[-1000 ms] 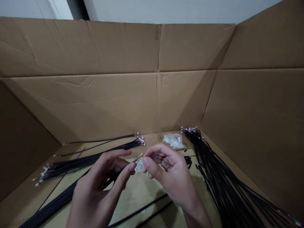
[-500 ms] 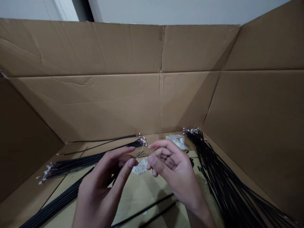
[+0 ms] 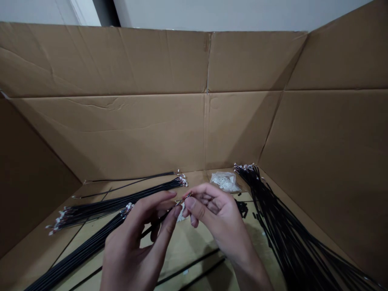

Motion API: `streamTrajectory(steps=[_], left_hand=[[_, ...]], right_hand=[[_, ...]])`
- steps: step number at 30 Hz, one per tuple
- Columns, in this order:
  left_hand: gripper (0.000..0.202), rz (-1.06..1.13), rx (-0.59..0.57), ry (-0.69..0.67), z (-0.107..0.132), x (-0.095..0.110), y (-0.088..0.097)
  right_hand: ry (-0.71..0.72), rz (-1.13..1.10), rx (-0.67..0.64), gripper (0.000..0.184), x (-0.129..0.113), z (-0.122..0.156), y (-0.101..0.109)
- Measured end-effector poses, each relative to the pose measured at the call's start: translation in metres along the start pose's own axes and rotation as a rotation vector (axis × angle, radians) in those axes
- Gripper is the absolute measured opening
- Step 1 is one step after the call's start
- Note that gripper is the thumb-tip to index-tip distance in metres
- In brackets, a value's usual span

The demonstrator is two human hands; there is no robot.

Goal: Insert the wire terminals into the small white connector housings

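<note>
My left hand [image 3: 138, 232] is closed on a black cable [image 3: 151, 228], held between thumb and fingers. Thin coloured wires [image 3: 181, 201] come out of the cable's end. The thumb and forefinger of my right hand [image 3: 216, 214] pinch the tips of these wires; whether a connector is in that pinch I cannot make out. Beneath my fingertips lies a pile of small white connectors [image 3: 182, 214], mostly hidden by the hands.
Bundles of black cables with white-tipped ends lie at the left [image 3: 118, 206], nearer left [image 3: 81, 250] and right [image 3: 273, 218]. A clear bag of white pieces [image 3: 224, 182] rests at the back. Short black pieces [image 3: 242, 208] lie right. Cardboard walls [image 3: 145, 133] enclose the surface.
My right hand has closed its thumb and forefinger onto the wire ends. The left hand has shifted slightly right, bringing the cable up to the right fingertips.
</note>
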State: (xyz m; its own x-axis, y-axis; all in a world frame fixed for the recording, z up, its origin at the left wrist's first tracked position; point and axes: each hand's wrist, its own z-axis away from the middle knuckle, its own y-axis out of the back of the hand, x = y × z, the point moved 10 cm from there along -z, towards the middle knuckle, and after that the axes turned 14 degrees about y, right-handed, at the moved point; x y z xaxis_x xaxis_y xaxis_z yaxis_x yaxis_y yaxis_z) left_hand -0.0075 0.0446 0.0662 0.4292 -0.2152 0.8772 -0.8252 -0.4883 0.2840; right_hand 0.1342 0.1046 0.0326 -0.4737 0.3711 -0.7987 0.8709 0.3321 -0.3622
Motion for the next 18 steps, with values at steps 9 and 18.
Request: streamTrajectory(steps=[9,18], left_hand=[[0.01,0.116,-0.188,0.093,-0.013,-0.01,-0.016],[0.005,0.178,-0.216,0.169,-0.013,-0.011,-0.021]], right_hand=[[-0.007,0.005,-0.002,0.019,0.001,-0.001,0.0],[0.154,0.352,0.061,0.019,-0.018,0.011,0.002]])
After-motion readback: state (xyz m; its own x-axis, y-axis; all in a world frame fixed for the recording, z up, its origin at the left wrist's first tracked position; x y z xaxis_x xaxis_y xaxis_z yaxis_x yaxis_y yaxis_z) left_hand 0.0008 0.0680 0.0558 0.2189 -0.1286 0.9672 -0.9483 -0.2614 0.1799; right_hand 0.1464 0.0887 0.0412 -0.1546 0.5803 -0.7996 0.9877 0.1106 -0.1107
